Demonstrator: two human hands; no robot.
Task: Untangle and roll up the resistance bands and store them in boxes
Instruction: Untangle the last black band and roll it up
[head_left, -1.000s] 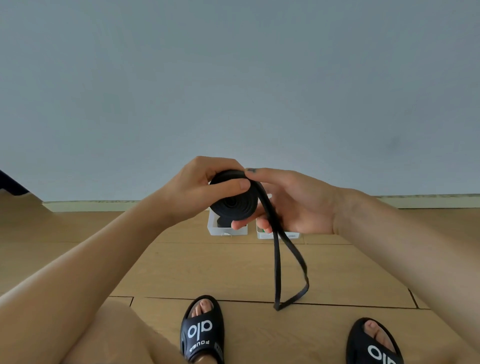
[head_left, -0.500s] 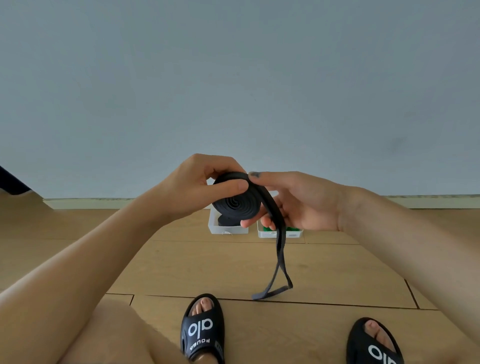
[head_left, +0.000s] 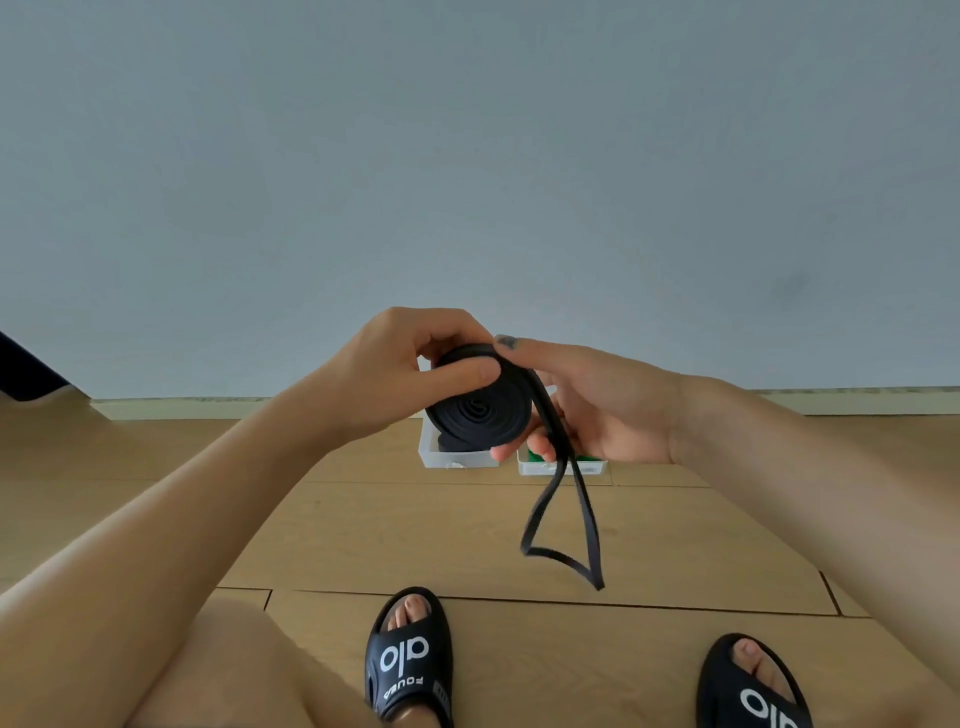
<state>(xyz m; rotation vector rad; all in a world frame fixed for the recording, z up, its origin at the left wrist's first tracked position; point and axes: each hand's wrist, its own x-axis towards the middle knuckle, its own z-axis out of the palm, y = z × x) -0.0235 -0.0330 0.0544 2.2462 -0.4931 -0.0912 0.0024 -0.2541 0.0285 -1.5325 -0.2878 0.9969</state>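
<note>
Head view: a black resistance band (head_left: 480, 410) is held up in front of the person, most of it wound into a flat coil with the spiral facing the camera. The left hand (head_left: 395, 374) grips the coil from the left side, the thumb (head_left: 467, 371) laid across its face and the other fingers curled over the top edge behind it. The right hand (head_left: 597, 410) meets it from the right, so the two hands are close together on the same roll: its index finger lies along the top of the coil, and lower fingertips (head_left: 506, 452) support the bottom edge. The loose tail of the band (head_left: 571, 514) runs off the top of the coil, passes down through the right hand's fingers and hangs free below as a narrow loop, its lowest corner in the air above the floor (head_left: 363, 535).

Behind the hands, two small white boxes stand side by side on the wooden floor near the wall (head_left: 467, 182). The left box (head_left: 452, 460) has something dark inside; the right box (head_left: 561, 466) shows green inside. At the bottom edge, both feet wear black slippers (head_left: 408, 660) with white lettering.
</note>
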